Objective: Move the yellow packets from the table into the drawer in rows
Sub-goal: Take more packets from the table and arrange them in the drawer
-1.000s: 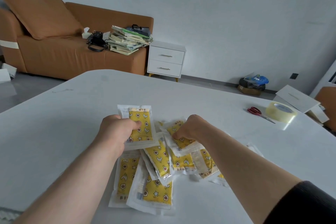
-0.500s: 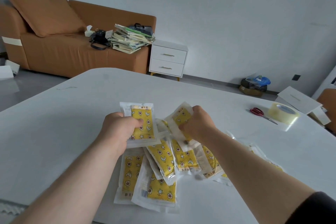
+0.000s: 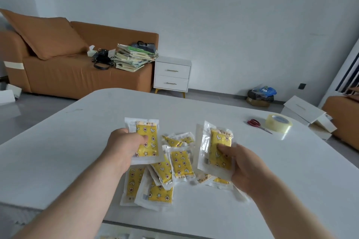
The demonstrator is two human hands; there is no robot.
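Note:
A heap of yellow packets (image 3: 180,163) in clear wrappers lies on the white table (image 3: 58,151) near its front edge. My left hand (image 3: 124,145) grips one yellow packet (image 3: 149,137) upright above the heap's left side. My right hand (image 3: 240,163) holds another yellow packet (image 3: 217,145) lifted off the heap on the right, thumb pressed on its face. At the bottom edge, below the table's front, a strip of something pale shows; I cannot tell whether it is the drawer.
Red-handled scissors (image 3: 256,124) and a roll of clear tape (image 3: 278,123) lie at the table's right. Beyond the table stand an orange sofa (image 3: 58,72) with a stack of books (image 3: 134,58) and a white two-drawer nightstand (image 3: 172,75).
My right hand has lifted a packet out of the heap and carried it to the right. My left hand keeps its packet. The view has tilted upward.

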